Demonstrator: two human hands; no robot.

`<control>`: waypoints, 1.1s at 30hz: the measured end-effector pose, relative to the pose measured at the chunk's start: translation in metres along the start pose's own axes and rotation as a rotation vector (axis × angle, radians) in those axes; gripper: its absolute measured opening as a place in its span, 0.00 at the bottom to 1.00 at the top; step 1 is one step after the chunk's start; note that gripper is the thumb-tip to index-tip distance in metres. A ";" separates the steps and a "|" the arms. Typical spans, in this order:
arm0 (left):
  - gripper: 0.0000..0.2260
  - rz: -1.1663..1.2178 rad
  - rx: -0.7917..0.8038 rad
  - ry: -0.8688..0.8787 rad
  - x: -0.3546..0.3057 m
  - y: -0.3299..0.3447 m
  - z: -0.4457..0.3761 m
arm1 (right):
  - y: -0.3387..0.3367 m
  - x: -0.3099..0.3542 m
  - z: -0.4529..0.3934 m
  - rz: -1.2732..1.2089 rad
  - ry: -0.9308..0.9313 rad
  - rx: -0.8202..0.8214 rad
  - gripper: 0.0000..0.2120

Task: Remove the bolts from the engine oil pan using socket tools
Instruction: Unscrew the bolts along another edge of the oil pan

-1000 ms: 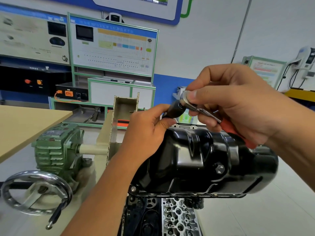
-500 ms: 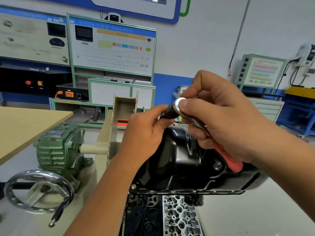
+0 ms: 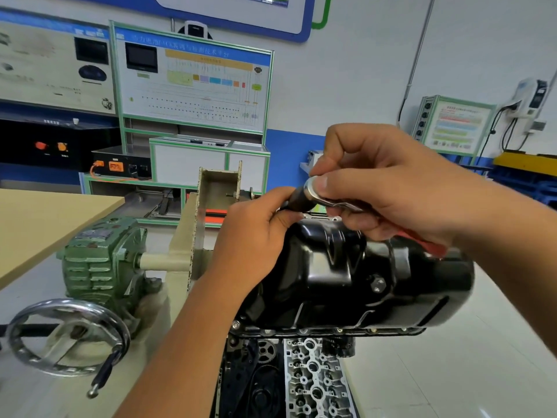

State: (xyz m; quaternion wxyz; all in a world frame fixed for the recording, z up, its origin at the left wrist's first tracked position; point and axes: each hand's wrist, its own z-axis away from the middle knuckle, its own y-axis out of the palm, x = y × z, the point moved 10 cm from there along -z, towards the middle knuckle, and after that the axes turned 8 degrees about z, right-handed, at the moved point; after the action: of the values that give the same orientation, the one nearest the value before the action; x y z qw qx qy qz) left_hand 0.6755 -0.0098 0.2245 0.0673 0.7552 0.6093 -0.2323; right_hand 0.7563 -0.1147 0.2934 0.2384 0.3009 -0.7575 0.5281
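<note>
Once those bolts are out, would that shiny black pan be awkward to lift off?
Probably a bit. The oil pan looks like glossy painted metal, so likely stiff, and perhaps slippery under bare fingers. It is deep and bulky next to the left hand, so two hands seem wise. Its rounded shape might let it rock if set down on that side.

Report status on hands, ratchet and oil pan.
Right hand gripping chrome red-handled ratchet. Left hand pinching dark socket. Glossy black oil pan still mounted. No obstruction visible.
</note>
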 end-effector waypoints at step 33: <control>0.08 -0.010 -0.027 -0.031 -0.001 -0.003 0.002 | 0.007 -0.014 0.002 0.086 -0.061 -0.120 0.07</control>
State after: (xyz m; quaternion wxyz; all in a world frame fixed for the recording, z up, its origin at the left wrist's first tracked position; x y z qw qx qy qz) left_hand 0.6724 -0.0102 0.2238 0.0859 0.7474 0.6151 -0.2361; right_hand 0.7609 -0.1122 0.2785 0.2099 0.2693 -0.8070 0.4819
